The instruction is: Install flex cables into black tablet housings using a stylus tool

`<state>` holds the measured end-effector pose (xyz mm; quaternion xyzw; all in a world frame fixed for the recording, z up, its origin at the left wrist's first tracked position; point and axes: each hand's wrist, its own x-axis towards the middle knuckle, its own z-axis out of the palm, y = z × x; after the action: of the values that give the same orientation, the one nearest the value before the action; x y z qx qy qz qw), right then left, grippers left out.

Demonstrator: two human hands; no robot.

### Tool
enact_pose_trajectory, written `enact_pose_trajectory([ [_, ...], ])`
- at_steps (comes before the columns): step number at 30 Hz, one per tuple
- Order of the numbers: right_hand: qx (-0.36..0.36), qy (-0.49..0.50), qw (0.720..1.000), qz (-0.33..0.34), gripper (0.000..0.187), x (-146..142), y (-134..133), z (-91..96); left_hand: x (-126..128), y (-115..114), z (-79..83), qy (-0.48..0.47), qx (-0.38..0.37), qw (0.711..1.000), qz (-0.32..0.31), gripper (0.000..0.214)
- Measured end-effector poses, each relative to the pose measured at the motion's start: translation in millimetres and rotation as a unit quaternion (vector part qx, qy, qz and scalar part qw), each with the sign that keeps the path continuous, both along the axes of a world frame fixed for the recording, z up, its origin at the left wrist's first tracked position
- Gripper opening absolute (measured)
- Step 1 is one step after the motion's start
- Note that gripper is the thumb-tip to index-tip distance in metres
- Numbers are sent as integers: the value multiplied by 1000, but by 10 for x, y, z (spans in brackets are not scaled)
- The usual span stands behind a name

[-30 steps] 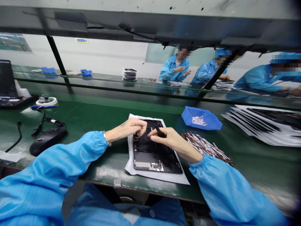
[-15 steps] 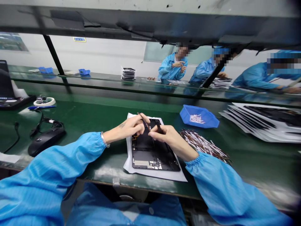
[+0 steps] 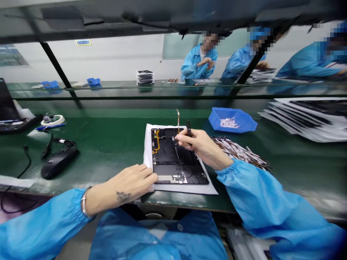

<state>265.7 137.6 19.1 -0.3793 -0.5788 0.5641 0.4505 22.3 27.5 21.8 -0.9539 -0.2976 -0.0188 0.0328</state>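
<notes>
My right hand (image 3: 199,143) is closed above the upper middle of an opened tablet housing (image 3: 168,153). Between its thumb and fingers is a thin brown-and-white flex cable (image 3: 178,117), its free end sticking up. A black tool end (image 3: 188,127), apparently tweezers, rises from the same hand. My left hand (image 3: 137,178) is at the housing's lower left corner, fingers curled together and tips hidden; what they hold, if anything, does not show. The housing lies flat on a white sheet (image 3: 187,189). An orange flex cable (image 3: 157,141) runs along its upper left side.
Right of the housing lies a pile of flex cables (image 3: 241,153), with a blue bin (image 3: 249,125) of small pale pieces behind it. Stacked housings and sheets (image 3: 300,124) stand far right. A black mouse (image 3: 59,162) and tape roll (image 3: 56,120) are left. Co-workers (image 3: 200,63) sit opposite.
My left hand has moved down and left from the flex cable to the housing's lower left corner. My right hand keeps the cable, which now points upward.
</notes>
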Motion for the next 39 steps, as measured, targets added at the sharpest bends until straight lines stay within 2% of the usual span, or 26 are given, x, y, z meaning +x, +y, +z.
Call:
enact_pose_trajectory([
  [4, -1, -1, 1000, -6, 29, 5, 3, 25, -23, 15, 7, 19, -7, 1000, 2, 7],
  [9, 1, 10, 1000, 7, 30, -2, 2, 24, -5, -24, -2, 16, 23, 999, -17, 24],
  [11, 6, 17, 1000, 10, 30, -8, 9, 25, -21, -48, 18, -25, -5, 999, -29, 26],
  [14, 15, 19, 999, 21, 29, -16, 17, 33, -41, 27, 48, -95, -92, 991, -31, 21],
  [17, 21, 14, 999, 21, 31, -26, 2, 40, 14, 260, 88, -197, -159, 966, 45, 22],
  [20, 26, -2, 1000, 9, 32, -36, -24, 30, 126, 544, 139, -300, -155, 932, 131, 25],
  [22, 36, -22, 999, 1, 31, -42, -38, 14, 214, 710, 155, -339, -166, 913, 153, 21],
  [26, 62, -70, 996, -6, 30, -56, -60, -20, 389, 967, 111, -424, -202, 870, 152, 23],
  [28, 78, -101, 992, 0, 31, -62, -72, -34, 454, 1056, 66, -454, -249, 842, 147, 26],
  [32, 99, -149, 984, 25, 31, -71, -101, -49, 516, 1110, -18, -503, -328, 792, 115, 26],
  [35, 91, -157, 982, 46, 32, -75, -121, -53, 519, 1068, -58, -515, -328, 786, 98, 27],
  [39, 85, -166, 981, 54, 32, -79, -135, -57, 496, 1012, -54, -521, -315, 786, 106, 22],
])
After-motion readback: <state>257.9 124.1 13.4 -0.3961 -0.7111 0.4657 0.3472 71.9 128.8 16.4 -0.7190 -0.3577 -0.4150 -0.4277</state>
